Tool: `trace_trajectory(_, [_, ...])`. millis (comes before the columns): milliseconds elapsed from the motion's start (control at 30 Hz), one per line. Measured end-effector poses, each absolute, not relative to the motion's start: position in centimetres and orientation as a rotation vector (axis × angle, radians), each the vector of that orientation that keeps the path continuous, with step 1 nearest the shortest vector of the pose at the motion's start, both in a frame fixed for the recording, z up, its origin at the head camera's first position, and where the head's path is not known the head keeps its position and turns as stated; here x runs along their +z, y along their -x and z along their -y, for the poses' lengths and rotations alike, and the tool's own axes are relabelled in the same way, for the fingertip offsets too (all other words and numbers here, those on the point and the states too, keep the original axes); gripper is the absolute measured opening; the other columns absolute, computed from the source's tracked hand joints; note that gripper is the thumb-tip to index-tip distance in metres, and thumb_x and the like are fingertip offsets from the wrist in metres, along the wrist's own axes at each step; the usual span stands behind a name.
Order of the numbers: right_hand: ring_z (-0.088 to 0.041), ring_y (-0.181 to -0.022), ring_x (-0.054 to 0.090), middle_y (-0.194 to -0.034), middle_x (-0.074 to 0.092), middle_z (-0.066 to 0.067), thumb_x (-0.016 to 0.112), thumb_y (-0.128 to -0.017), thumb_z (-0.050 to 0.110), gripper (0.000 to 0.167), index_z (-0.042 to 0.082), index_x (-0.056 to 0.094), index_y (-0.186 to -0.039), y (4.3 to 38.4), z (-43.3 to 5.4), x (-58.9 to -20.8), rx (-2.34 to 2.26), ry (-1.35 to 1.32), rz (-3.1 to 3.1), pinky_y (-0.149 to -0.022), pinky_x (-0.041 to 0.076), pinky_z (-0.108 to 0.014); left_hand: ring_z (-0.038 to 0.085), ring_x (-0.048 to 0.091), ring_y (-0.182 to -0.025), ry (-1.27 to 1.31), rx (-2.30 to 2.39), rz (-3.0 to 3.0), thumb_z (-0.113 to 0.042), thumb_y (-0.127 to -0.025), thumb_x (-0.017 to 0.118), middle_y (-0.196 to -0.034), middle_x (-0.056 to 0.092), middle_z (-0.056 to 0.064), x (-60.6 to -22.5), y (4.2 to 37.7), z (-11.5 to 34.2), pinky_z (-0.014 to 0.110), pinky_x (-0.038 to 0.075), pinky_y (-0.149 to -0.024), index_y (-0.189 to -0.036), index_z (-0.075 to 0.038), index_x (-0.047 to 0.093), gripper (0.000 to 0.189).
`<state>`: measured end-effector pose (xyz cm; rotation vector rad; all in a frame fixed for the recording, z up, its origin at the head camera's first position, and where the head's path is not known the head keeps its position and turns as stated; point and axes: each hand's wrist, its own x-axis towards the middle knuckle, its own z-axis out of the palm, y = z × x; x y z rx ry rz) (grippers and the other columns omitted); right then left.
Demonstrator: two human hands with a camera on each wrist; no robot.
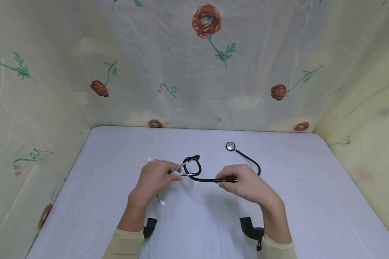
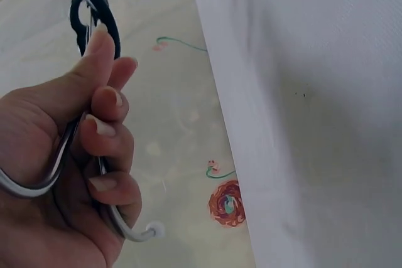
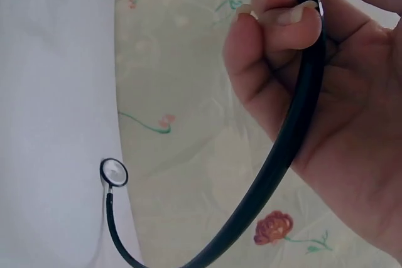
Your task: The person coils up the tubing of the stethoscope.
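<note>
A stethoscope with a black tube [image 1: 205, 180] is stretched between both hands above the table. My left hand [image 1: 155, 178] curls its fingers round the silver ear tubes [image 2: 53, 171]; a white ear tip [image 2: 155, 229] pokes out below them. Close to the left fingertips, the black tubing makes a loop [image 1: 199, 166]. On the other side my right hand [image 1: 243, 181] pinches the tube between thumb and fingers. Beyond it the tube curves back to the round chest piece [image 1: 230, 146], which is near the far part of the table. Part of the ear tubes is hidden behind the left hand.
A white-covered table [image 1: 194, 223] lies beneath the hands. Pale curtains [image 1: 181, 64] printed with red flowers enclose it at the back and both sides. Black curved pieces [image 1: 253, 230] show beside both wrists.
</note>
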<state>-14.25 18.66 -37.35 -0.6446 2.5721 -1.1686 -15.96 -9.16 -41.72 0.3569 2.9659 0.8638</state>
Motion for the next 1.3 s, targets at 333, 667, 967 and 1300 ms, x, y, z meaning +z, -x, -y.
trace_trajectory(333, [-0.015,-0.074,0.055,-0.091,0.07,0.002,0.068,-0.09,0.005,0.017,0.017,0.077,-0.099,14.4,-19.6,-37.1,-1.325,0.647,-2.707,-0.067,0.049,-0.026,0.006,0.05,-0.064,-0.584,0.927,-2.799,-0.037,-0.083,0.079,-0.081,0.071,-0.017,-42.0,15.7,8.5,0.026,0.04,-0.063,-0.089,-0.033,0.076,0.007])
trace_trajectory(667, [-0.012,-0.08,0.058,-0.091,0.072,-0.001,0.072,-0.089,0.007,0.014,0.018,0.077,-0.097,14.7,-19.2,-37.4,-1.488,0.725,-2.753,-0.068,0.049,-0.025,0.004,0.052,-0.058,-0.629,1.009,-2.679,-0.036,-0.083,0.079,-0.068,0.069,-0.01,-41.4,15.3,8.3,0.024,0.038,-0.056,-0.097,-0.029,0.079,0.016])
trace_trajectory(967, [-0.012,-0.074,0.054,-0.086,0.067,0.002,0.072,-0.09,0.009,0.013,0.019,0.077,-0.098,15.0,-18.6,-38.0,-1.522,0.729,-2.801,-0.064,0.046,-0.025,0.006,0.051,-0.055,-0.682,1.043,-2.6,-0.034,-0.084,0.079,-0.062,0.068,0.003,-41.1,14.9,7.5,0.025,0.037,-0.053,-0.089,-0.032,0.078,0.005])
trace_trajectory(1300, [-0.012,-0.085,0.061,-0.094,0.071,0.002,0.069,-0.093,0.014,0.011,0.016,0.077,-0.101,15.4,-18.2,-38.6,-1.55,0.66,-2.707,-0.076,0.05,-0.026,0.002,0.054,-0.053,-0.856,1.096,-2.544,-0.033,-0.086,0.077,-0.059,0.065,-0.01,-40.4,14.6,7.5,0.022,0.04,-0.054,-0.092,-0.031,0.078,0.007])
